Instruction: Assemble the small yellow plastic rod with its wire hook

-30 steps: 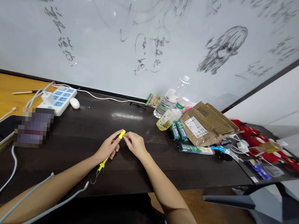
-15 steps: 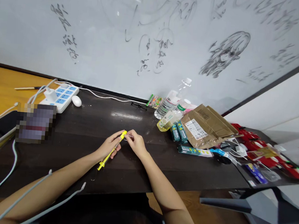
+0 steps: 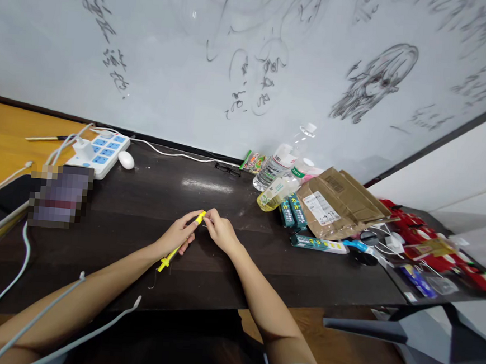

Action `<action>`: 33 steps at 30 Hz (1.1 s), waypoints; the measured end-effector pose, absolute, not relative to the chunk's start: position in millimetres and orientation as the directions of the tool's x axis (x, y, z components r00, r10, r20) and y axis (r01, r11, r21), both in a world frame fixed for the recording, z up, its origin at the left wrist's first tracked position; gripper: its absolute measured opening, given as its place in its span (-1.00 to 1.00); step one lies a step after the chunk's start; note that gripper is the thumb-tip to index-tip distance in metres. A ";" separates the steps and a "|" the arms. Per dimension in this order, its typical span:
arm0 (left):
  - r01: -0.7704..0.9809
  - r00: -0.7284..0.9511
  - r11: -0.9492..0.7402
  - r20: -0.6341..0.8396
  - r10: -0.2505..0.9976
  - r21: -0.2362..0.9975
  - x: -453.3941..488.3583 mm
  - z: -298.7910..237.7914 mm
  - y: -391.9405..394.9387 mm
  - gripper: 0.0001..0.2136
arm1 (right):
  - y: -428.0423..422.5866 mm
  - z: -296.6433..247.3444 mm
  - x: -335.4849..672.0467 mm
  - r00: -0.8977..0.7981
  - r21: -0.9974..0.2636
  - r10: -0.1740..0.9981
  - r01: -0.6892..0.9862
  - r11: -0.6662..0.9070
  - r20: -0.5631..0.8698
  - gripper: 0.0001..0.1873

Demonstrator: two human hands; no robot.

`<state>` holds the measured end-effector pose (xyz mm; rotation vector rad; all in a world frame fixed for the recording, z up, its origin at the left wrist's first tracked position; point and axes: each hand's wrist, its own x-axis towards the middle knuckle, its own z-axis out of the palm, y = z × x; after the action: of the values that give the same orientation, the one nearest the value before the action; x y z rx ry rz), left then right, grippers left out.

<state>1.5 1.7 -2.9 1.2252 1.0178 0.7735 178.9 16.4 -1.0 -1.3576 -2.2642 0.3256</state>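
A slim yellow plastic tool point(image 3: 165, 263) with a short crosspiece near its lower end lies slantwise in my left hand point(image 3: 179, 235). The fingers of that hand are wrapped round its middle, hiding part of it. Beside its upper tip, my right hand point(image 3: 218, 228) is closed, thumb and index finger pinched together on a thin strand that I can barely see. Below the tool's lower end hangs a fine thread point(image 3: 153, 286). Both hands are just above the dark desk.
On the dark desk point(image 3: 129, 240), a power strip point(image 3: 109, 154), white mouse point(image 3: 126, 160) and phones stand left. Bottles point(image 3: 274, 165), green boxes point(image 3: 297, 211) and a flattened cardboard packet point(image 3: 342, 206) lie right. Loose white cables point(image 3: 88, 335) cross near my left forearm.
My right fingertips have drawn in closer to the tool's upper tip, and the strand between them shows less. The left hand keeps its hold. The view has shifted slightly.
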 end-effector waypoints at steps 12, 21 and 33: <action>-0.102 0.365 0.315 -0.259 0.894 0.944 4.3 7.0 1.4 -0.50 | 14.1 3.7 168.0 -0.362 -0.343 0.882 0.821 0.456 0.302 -0.93; -0.039 0.343 0.211 -0.186 0.921 0.977 2.4 5.5 2.4 -0.49 | 10.1 11.1 168.0 -0.322 -0.577 0.908 0.701 0.419 0.268 -0.96; 0.006 0.419 0.276 -0.253 0.872 0.961 2.8 7.4 -0.8 -0.51 | 15.8 8.9 177.7 -0.307 -0.560 0.903 0.710 0.427 0.300 -0.78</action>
<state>2.8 -0.8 7.4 1.1447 0.9726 0.7260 177.7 15.8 8.9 -1.3559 -2.1063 0.4366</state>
